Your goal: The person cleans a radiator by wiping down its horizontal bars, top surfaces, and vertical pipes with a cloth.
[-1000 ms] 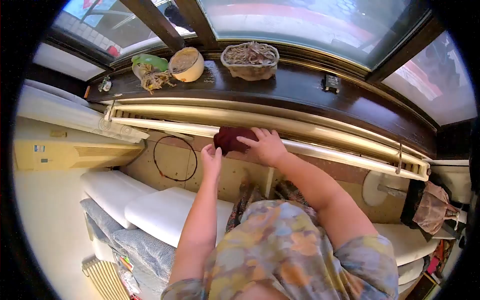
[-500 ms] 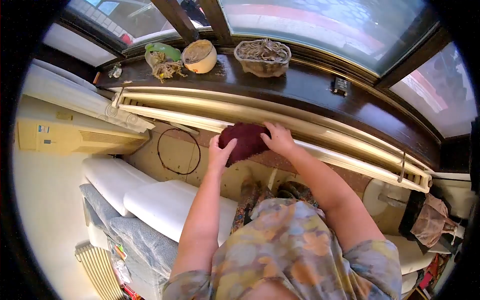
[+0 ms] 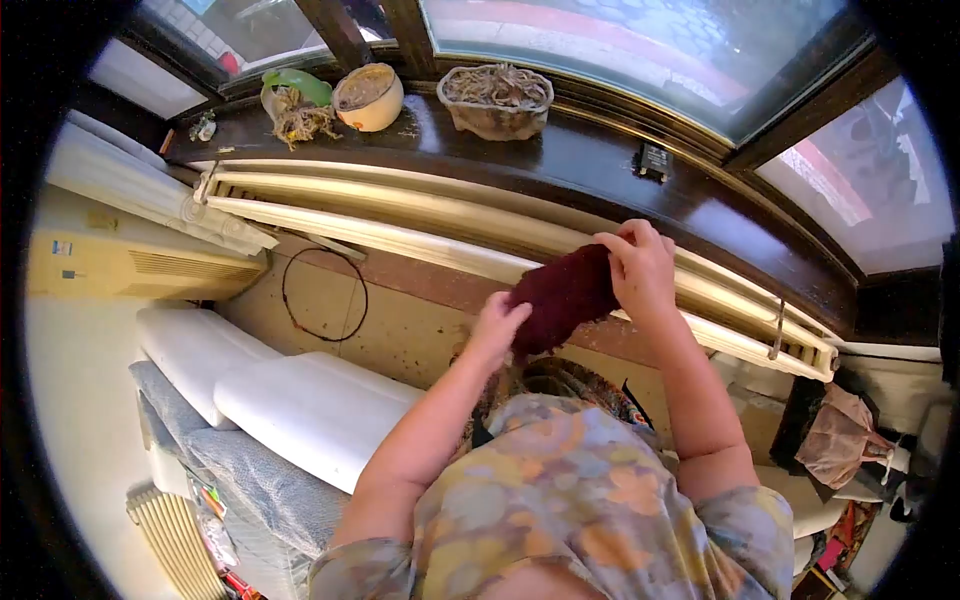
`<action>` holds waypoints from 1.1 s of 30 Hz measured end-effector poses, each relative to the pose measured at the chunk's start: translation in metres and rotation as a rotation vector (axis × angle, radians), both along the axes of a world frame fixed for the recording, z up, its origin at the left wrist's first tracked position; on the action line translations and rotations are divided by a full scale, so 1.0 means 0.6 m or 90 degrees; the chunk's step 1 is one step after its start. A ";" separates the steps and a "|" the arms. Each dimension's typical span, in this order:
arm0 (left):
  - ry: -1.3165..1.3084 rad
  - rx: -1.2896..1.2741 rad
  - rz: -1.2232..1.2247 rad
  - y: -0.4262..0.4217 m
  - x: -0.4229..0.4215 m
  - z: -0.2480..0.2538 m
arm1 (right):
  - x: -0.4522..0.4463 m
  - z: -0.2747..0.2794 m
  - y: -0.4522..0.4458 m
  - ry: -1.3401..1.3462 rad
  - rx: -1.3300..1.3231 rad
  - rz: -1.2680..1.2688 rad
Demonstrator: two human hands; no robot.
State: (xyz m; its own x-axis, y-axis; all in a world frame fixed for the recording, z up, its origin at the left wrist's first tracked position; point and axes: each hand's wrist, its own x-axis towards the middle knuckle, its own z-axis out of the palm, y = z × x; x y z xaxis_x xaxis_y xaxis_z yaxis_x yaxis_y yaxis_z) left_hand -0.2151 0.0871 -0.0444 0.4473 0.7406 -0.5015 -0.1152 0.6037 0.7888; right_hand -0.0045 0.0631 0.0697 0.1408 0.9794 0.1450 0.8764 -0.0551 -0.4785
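Observation:
A dark maroon cloth (image 3: 565,298) is stretched between my two hands, in front of the white radiator (image 3: 400,232). My left hand (image 3: 497,328) pinches its lower left edge, thumb on top. At the upper right corner my right hand (image 3: 640,262) grips the cloth with curled fingers, close to the radiator's top edge. The cloth hangs in the air and hides part of the radiator and floor behind it.
On the dark windowsill (image 3: 580,170) stand a planter with dried roots (image 3: 497,103), a cream pot (image 3: 368,98), a green pot (image 3: 297,100) and a small black box (image 3: 653,161). White sofa cushions (image 3: 300,405) lie at left; a thin hoop (image 3: 325,295) rests on the floor.
Both hands and the cloth have moved right. My right hand has risen, pulling the cloth out into a longer, tilted strip. The view has shifted slightly.

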 end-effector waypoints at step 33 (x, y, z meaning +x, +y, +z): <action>0.340 -0.065 0.205 -0.084 -0.366 -0.041 | -0.410 -0.184 0.326 -0.174 -0.139 0.160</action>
State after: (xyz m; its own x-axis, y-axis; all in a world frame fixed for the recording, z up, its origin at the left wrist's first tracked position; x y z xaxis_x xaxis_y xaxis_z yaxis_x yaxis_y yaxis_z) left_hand -0.4347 0.0368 -0.0690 -0.1215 0.7334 -0.6689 0.0896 0.6792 0.7284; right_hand -0.2506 0.2590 -0.0404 -0.1214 0.9901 -0.0710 0.9682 0.1023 -0.2284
